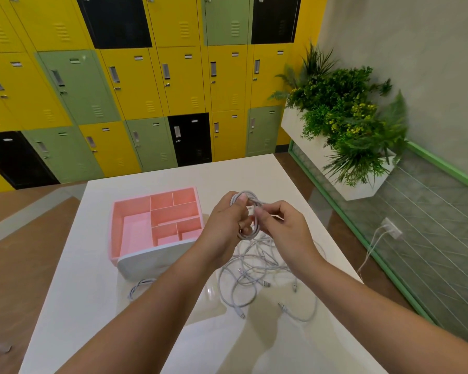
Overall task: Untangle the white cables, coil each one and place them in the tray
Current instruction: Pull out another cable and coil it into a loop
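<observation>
My left hand [225, 222] grips a coiled white cable [247, 234] held up over the white table [92, 306]. My right hand [280, 225] pinches a strand of that same coil at its upper part. Below the hands a tangle of loose white cables [257, 276] lies on the table, with several connector ends showing. Another white cable [139, 287] lies beside the near corner of the pink tray [114, 228]. The tray has several compartments and stands left of my hands; its visible compartments hold nothing.
The table's right edge runs close to the tangle. Beyond it are a glass partition with a green frame [389, 265] and a white planter with plants [343, 125]. Yellow, green and black lockers [146, 90] fill the far wall.
</observation>
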Motion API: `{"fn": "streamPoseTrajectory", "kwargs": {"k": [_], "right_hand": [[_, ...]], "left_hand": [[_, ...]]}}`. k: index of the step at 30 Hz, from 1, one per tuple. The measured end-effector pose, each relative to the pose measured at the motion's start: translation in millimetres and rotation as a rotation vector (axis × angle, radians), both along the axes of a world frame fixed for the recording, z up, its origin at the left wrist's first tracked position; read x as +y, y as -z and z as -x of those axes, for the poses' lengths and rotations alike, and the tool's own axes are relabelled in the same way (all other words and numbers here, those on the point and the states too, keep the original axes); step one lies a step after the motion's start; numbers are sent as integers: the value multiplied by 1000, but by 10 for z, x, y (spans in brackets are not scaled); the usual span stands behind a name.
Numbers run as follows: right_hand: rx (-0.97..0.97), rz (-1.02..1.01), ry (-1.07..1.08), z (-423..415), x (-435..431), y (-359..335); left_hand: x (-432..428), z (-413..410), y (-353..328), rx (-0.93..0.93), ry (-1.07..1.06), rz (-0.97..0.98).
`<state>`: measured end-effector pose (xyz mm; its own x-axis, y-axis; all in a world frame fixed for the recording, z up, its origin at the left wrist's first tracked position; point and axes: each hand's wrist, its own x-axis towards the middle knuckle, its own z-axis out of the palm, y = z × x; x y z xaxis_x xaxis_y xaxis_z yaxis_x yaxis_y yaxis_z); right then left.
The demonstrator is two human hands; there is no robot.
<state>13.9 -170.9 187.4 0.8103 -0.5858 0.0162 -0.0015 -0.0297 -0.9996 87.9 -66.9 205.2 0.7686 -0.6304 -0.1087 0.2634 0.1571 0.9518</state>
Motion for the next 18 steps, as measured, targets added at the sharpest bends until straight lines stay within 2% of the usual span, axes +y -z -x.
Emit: {"fn": "streamPoseTrajectory", "kwargs": {"k": [3,5,7,9,13,18], "right_hand": [[19,3,16,-7,34,-3],[-7,2,42,-13,26,-35],[-26,36,47,-24,6,-75],[-41,46,36,-33,-16,-102],[-89,-50,-1,-25,-40,-135],[-96,-173,-84,-30,-76,-169]], "left_hand": [[-20,25,-16,78,14,68],[-30,34,-7,67,3,68],[-17,13,25,-20,-33,24],[23,-30,58,-183,-65,-65],[82,-29,64,-463,-91,-197],[76,22,67,-578,-140,-202]]}}
